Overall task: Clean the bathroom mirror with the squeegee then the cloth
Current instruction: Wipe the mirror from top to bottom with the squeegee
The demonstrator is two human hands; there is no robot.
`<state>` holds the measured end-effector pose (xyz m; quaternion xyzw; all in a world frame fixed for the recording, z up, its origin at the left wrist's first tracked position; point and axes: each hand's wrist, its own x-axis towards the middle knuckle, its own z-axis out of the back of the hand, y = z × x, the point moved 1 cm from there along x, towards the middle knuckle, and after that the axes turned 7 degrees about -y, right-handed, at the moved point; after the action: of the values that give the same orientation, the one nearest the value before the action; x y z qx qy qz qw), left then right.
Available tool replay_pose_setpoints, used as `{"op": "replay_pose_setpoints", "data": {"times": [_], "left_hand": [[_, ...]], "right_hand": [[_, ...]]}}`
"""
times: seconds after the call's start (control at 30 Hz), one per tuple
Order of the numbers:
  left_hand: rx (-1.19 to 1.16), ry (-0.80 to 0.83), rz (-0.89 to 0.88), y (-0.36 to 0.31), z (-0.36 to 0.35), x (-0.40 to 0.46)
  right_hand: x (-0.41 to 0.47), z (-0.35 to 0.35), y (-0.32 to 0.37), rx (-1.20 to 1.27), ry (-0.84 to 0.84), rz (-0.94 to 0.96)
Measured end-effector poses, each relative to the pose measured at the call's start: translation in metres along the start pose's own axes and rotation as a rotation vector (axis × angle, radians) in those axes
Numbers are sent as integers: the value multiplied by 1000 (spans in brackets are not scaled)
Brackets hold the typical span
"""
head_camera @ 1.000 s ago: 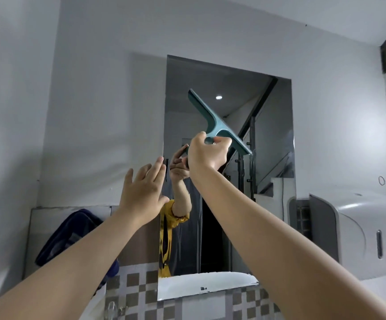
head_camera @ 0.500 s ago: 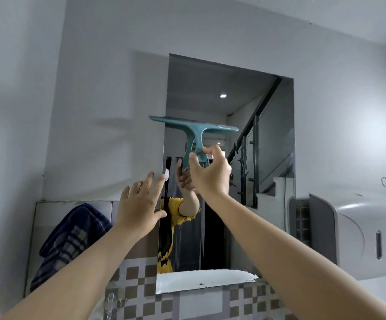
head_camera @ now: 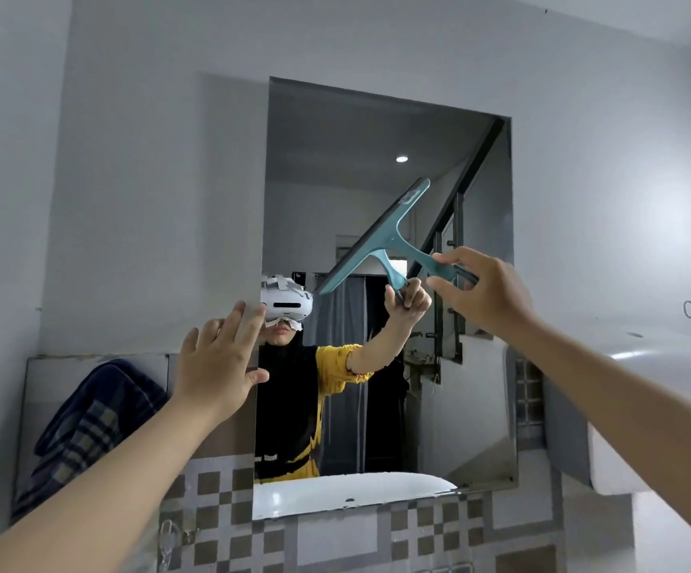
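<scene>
The right hand (head_camera: 486, 293) has its fingers (head_camera: 445, 258) pinched on the handle of the teal plastic squeegee (head_camera: 381, 241), whose blade slants across the frameless rectangular wall mirror (head_camera: 377, 126). The left hand (head_camera: 217, 359) is released, fingers spread beside the mirror's left edge, near the dark blue checked cloth (head_camera: 87, 419) hanging at the left.

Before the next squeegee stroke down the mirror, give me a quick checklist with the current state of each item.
1. Squeegee held in right hand: ok, fingers closed on the handle.
2. Blade level across the mirror: not ok, it slants, high end to the right.
3. Blade pressed flat on the glass: cannot tell from this angle.
4. Left hand clear of the stroke path: ok, open at the mirror's left edge, holding nothing.
5. Cloth ready for the second step: ok, hanging left of the mirror, untouched.
6. Glass wet or streaked: cannot tell.
</scene>
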<state>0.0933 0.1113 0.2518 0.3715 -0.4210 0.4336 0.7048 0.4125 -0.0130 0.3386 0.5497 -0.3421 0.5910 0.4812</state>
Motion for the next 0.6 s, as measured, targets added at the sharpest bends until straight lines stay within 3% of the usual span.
{"op": "replay_pose_setpoints", "data": {"times": [0.27, 0.6], "left_hand": [[16, -14, 12, 0, -2, -2], [50, -35, -18, -3, -1, 0]], "right_hand": [[3, 14, -30, -3, -6, 30], [-23, 41, -81, 53, -86, -227]]}}
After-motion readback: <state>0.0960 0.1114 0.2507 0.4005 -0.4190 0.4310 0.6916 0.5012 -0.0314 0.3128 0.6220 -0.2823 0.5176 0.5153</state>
